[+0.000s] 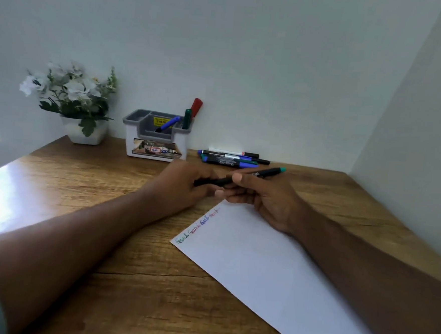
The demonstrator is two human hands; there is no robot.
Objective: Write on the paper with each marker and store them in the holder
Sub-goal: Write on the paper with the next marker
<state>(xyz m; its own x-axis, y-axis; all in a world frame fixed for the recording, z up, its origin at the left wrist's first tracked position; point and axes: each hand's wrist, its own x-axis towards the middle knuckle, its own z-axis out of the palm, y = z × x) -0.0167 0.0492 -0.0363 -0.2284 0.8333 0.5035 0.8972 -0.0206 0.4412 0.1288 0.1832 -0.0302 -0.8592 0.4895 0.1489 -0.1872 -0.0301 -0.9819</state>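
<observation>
Fingers, right hand [261, 198]: curled round the middle of a black marker [242, 177] with a teal end, thumb on top of the barrel.
Fingers, left hand [187, 184]: closed round the other end of the same marker, likely on its cap; whether the cap is on or coming off cannot be told.
Marker in hand: held level between both hands, just above the top corner of the paper [272, 269] and clear of the sheet.
Step in hand: by my reading, uncapping this marker to write, or capping it after; the hands hide which.
Paper: lies slanted on the tabletop [106, 211], with a short row of words along its upper-left edge in green, blue and red ink.
Holder [155, 136]: stands at the back near the wall, with a blue marker [167, 124], a green marker [187, 119] and a red marker [196, 107] already in it.
Left to do: a small pile of markers [231, 158] lies on the tabletop right of the holder, just beyond the hands; each seems to need writing with and storing.
Progress: roughly under halfway, judging by three stored against the pile plus the one in hand.
Beyond: a pot of white flowers [73, 96] left of the holder.
</observation>
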